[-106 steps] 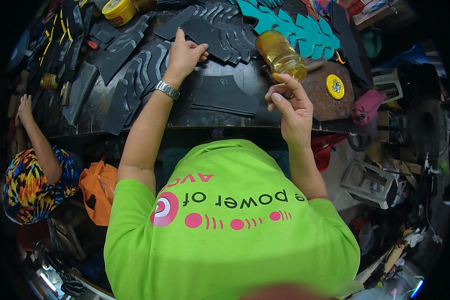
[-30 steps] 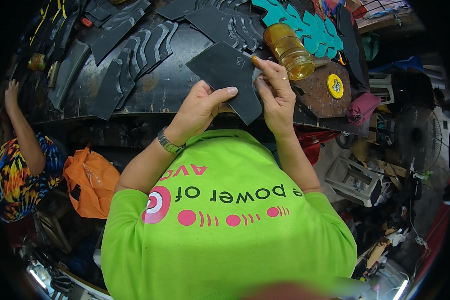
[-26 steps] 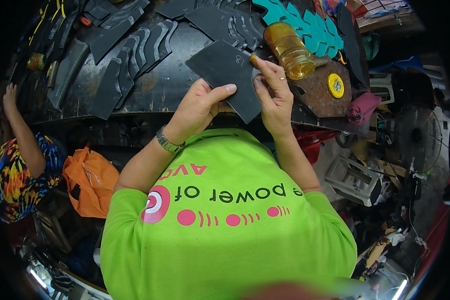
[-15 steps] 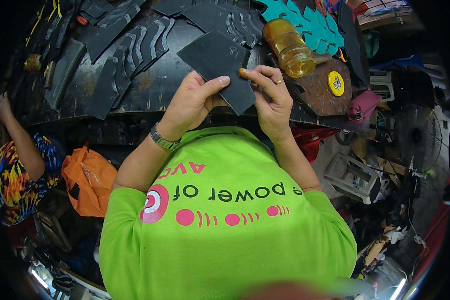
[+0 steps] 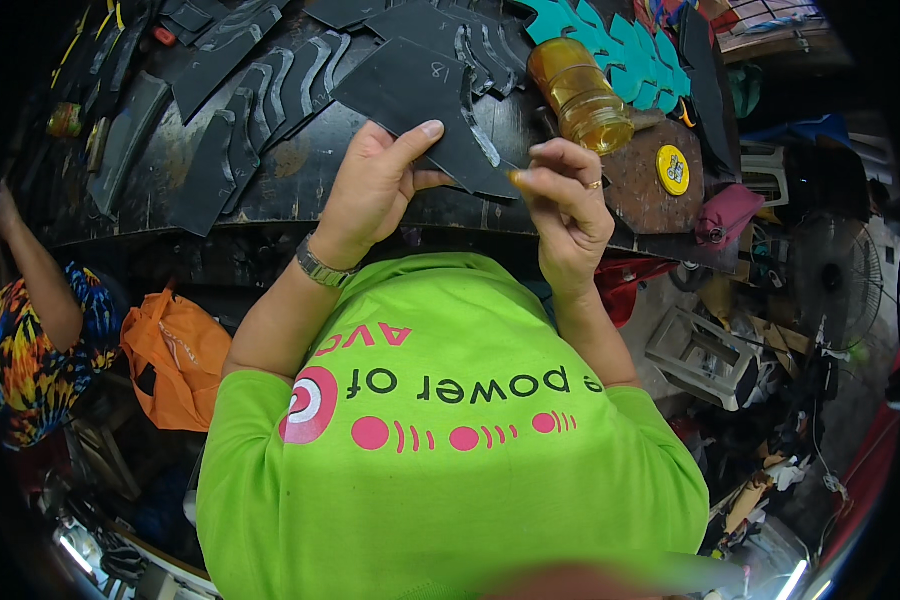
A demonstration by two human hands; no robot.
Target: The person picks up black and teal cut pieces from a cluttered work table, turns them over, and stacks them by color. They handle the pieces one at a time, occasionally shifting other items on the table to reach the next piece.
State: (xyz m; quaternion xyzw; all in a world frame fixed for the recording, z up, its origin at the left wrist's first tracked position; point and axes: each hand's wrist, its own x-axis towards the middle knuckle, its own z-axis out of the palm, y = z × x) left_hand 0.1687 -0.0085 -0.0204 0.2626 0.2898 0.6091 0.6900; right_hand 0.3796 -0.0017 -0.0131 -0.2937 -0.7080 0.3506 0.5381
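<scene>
My left hand [image 5: 375, 185] grips a flat black cut sheet piece [image 5: 410, 95], its thumb on top and its fingers underneath. A shiny whitish strip [image 5: 482, 135] runs along the right edge of that piece. My right hand [image 5: 570, 205] is closed in a pinch at the piece's near right corner. Between its fingertips shows a small amber-brown piece [image 5: 514, 176], too small to name. Just beyond that hand a clear jar of amber liquid [image 5: 580, 95] lies tilted or stands slanted in view; I cannot tell which.
Several black cut pieces [image 5: 205, 175] with whitish edge strips overlap on the dark table [image 5: 300, 190]. Teal scalloped pieces [image 5: 635, 60] lie behind the jar. A yellow round disc [image 5: 673, 170] and a maroon pouch [image 5: 728, 212] are at the right. Another person's arm [image 5: 45, 265] reaches in at the left.
The black piece has moved slightly up and left with my left hand. My right hand has slid down along its right edge, where a shiny whitish strip now shows.
</scene>
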